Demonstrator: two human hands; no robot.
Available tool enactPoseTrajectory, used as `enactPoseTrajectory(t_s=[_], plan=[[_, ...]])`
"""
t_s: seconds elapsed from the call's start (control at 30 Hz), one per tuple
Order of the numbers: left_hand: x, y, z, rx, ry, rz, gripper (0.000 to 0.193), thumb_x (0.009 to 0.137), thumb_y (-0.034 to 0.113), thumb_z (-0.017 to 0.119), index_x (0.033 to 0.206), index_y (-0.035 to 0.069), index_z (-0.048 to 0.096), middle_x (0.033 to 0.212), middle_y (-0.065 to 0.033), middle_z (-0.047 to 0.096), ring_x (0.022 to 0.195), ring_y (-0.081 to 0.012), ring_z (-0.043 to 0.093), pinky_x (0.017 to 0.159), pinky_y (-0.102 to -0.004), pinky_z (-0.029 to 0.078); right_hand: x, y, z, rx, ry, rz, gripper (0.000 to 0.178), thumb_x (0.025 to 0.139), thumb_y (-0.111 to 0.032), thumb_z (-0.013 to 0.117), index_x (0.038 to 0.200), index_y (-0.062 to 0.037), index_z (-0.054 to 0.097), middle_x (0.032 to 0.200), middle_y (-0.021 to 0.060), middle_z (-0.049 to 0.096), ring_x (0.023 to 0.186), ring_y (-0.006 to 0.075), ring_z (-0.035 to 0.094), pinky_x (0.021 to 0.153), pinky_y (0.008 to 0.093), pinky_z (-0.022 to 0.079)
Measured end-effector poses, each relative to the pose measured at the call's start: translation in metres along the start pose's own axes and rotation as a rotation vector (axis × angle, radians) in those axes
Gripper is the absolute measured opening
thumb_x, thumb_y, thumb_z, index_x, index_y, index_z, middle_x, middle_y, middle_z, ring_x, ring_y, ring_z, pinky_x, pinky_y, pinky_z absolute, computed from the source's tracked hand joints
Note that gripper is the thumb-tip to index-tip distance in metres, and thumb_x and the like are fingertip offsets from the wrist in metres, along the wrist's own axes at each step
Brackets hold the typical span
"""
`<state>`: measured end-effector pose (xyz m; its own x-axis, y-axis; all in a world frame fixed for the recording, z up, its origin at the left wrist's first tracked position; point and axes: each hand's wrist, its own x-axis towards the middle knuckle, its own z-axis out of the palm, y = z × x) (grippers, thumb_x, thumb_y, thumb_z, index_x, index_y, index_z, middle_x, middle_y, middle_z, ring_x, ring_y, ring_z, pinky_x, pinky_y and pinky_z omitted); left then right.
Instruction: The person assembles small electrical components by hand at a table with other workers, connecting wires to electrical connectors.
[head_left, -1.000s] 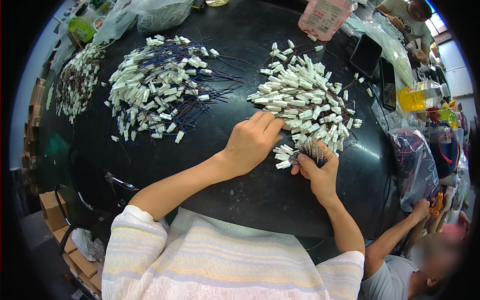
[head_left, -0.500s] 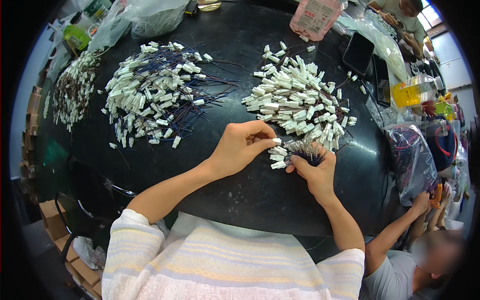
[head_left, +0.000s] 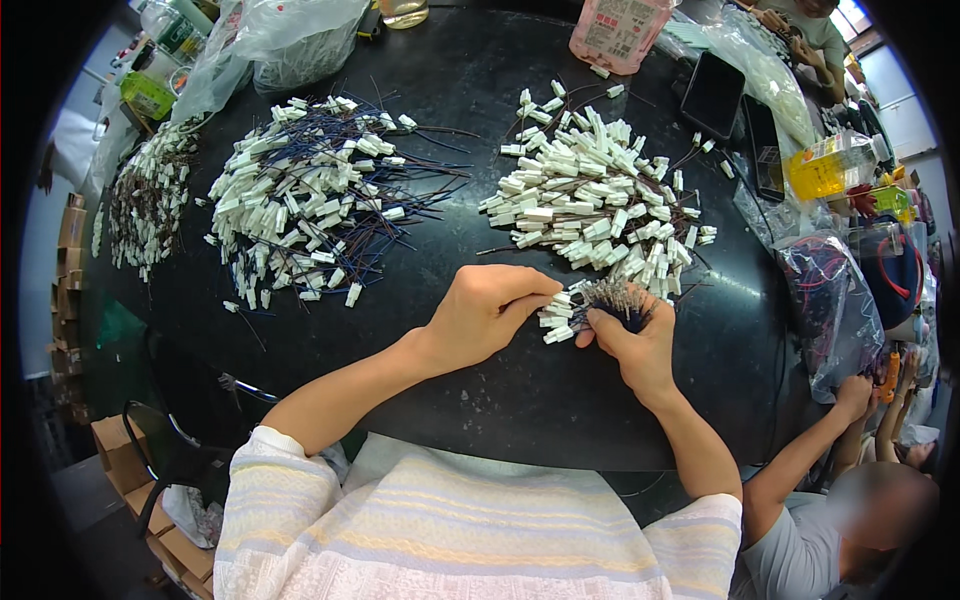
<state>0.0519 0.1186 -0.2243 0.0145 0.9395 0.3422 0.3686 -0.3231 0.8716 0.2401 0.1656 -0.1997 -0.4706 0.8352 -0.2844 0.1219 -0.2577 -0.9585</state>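
A bundle of thin dark wires with white plastic connectors [head_left: 557, 321] is gripped in my right hand [head_left: 640, 345]. Its connectors point left, and the bare wire ends fan out above my thumb. My left hand [head_left: 487, 312] is closed in a pinch at the bundle's upper left, on a white connector mostly hidden by the fingertips. Just beyond my hands lies a large pile of white connectors on brown wires [head_left: 590, 190]. Farther left is another pile of white connectors with blue and brown wires [head_left: 290, 195].
A third connector pile [head_left: 150, 200] lies at the table's far left. Plastic bags [head_left: 310, 45], a pink-liquid bottle [head_left: 618, 35], two phone-like devices, one a black phone [head_left: 712, 95], and a yellow-liquid bottle [head_left: 830, 168] edge the black table [head_left: 480, 410]. A co-worker [head_left: 830, 520] sits at right.
My left hand has come slightly lower and closer to the bundle; the connector at its fingertips is now mostly covered. My right hand keeps its grip. The view has shifted slightly.
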Motion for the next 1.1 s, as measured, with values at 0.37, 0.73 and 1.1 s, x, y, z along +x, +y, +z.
enactPoseTrajectory(t_s=[0.37, 0.73, 1.1], plan=[[-0.002, -0.004, 0.004, 0.086, -0.017, 0.139, 0.015, 0.070, -0.003, 0.065, 0.086, 0.000, 0.064, 0.073, -0.0117, 0.064, 0.060, -0.0240, 0.062, 0.053, -0.0304, 0.047, 0.002, 0.012, 0.001, -0.143, -0.009, -0.107, 0.006, 0.079, -0.003, 0.062, 0.081, 0.0015, 0.059, 0.058, 0.0021, 0.058, 0.053, 0.0054, 0.053, 0.051, 0.0193, 0.040], [0.022, -0.010, -0.004, 0.587, 0.207, 0.200, 0.019, 0.066, 0.002, 0.068, 0.081, 0.002, 0.057, 0.080, -0.0080, 0.055, 0.067, -0.0231, 0.055, 0.057, -0.0316, 0.045, -0.001, -0.001, 0.001, -0.028, -0.013, -0.033, 0.005, 0.080, 0.000, 0.058, 0.083, 0.0029, 0.056, 0.064, 0.0046, 0.060, 0.056, 0.0072, 0.055, 0.053, 0.0204, 0.041], [0.001, 0.010, -0.007, -0.129, 0.060, -0.317, 0.015, 0.074, -0.003, 0.064, 0.088, 0.000, 0.063, 0.075, -0.0026, 0.057, 0.055, -0.0044, 0.044, 0.047, -0.0185, 0.033, 0.001, 0.000, -0.004, 0.064, -0.070, 0.016, 0.005, 0.079, -0.001, 0.058, 0.085, 0.0007, 0.058, 0.062, 0.0052, 0.061, 0.057, 0.0071, 0.055, 0.054, 0.0203, 0.041]])
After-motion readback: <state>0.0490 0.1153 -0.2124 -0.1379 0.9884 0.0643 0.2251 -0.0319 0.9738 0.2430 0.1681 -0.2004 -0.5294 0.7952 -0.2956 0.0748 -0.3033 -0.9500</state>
